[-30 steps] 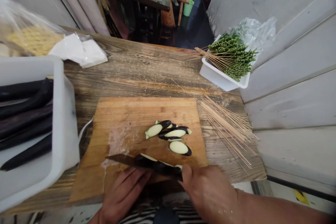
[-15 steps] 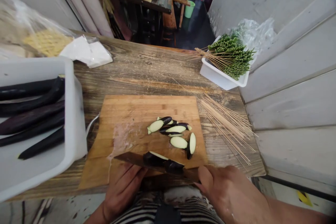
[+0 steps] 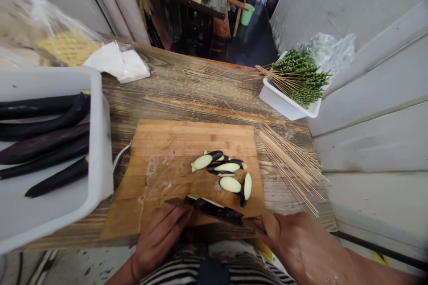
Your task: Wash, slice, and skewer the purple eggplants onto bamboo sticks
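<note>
Gripping the knife (image 3: 250,223) by its handle, the right hand (image 3: 299,241) is closed in a fist, back of the hand uppermost, its forearm slanting in from the lower right corner. The blade points left, across the near edge of the cutting board (image 3: 167,142). Near the blade's far end, the left hand (image 3: 161,235) lies palm down, fingers together and stretched toward the knife, wrist coming up from the bottom edge (whether those fingers pinch anything, I cannot tell). Dark eggplant pieces (image 3: 214,208) line the blade, pale cut faces showing along their upper edges. Beyond them, on the right half of the board, cut eggplant slices (image 3: 230,184) lie in a loose cluster. Skewers (image 3: 289,164) spread over the counter (image 3: 187,80) just right of the board; to its left, a white tub (image 3: 96,142) holds whole eggplants (image 3: 50,140).
</note>
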Demonstrator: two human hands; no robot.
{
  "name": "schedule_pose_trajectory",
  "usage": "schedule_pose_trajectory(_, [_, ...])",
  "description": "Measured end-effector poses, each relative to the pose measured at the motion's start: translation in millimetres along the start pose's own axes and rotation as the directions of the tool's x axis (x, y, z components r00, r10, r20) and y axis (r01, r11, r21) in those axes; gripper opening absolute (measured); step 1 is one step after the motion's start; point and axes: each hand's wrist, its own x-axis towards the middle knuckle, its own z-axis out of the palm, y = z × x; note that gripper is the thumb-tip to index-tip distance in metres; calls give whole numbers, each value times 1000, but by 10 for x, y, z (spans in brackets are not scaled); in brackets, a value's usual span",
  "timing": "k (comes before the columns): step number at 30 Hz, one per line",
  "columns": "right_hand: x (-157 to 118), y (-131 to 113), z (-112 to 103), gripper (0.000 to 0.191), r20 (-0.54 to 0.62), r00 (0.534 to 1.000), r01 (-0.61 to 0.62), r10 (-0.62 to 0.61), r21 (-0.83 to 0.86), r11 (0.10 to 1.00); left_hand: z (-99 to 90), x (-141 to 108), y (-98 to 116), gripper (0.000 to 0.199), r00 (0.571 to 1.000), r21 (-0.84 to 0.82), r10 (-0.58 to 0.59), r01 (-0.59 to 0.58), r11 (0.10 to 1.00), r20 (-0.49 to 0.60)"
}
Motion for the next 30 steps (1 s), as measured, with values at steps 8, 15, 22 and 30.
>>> schedule_pose_trajectory(8, [440, -137, 217, 11, 125, 992, 4, 5, -71, 997, 56, -84, -85, 45, 999, -7, 34, -34, 999, 30])
schedule_pose_trajectory(15, [588, -116, 197, 20, -8, 981, -195, 196, 70, 978, 122, 23, -165, 33, 1000, -33, 13, -13, 999, 20])
schedule_pose_trajectory(22, [180, 101, -10, 26, -357, 874, -309, 330, 115, 944, 164, 251, -132, 36, 992, 31, 54, -57, 998, 112])
schedule_pose_trajectory(30, [51, 98, -95, 26, -473, 784, -431, 402, 52, 901, 279, 968, 40, 50, 878, 102, 336, -389, 915, 340])
